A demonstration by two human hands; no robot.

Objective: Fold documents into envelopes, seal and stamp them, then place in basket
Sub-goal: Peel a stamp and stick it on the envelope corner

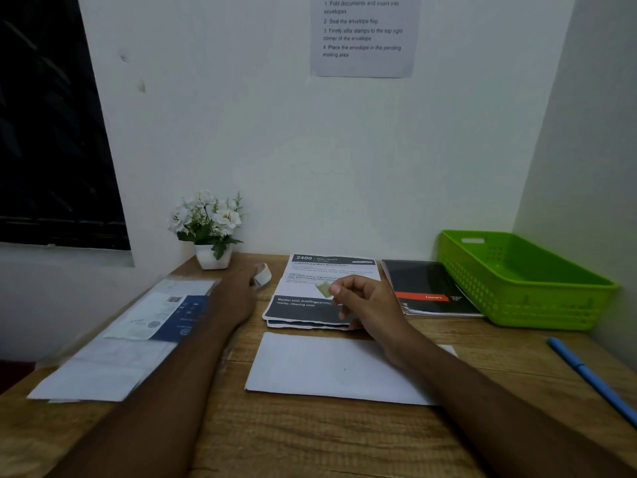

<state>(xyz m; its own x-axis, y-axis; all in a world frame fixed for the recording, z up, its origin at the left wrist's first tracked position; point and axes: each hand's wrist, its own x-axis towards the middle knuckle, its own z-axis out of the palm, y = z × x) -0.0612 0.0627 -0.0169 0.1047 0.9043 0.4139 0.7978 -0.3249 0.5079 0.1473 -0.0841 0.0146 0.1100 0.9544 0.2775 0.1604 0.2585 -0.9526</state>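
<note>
A wooden desk (310, 436) stands against a white wall, with a dark window (51, 132) at far left. On the left lies a pack of envelopes (138, 326) in clear plastic, and behind it a pot of white flowers (210, 229). The left hand (234, 298) is at a small white roll (262, 274). It is blurred, so I cannot tell if the fingers grip the roll. The right hand (365, 305) pinches a small greenish piece (324, 289) over the stack of documents (303, 308). A white envelope (327, 370) lies just in front of the stack. To the right — a dark notebook (427, 284), the green basket (524, 305), a blue pen (593, 377).
</note>
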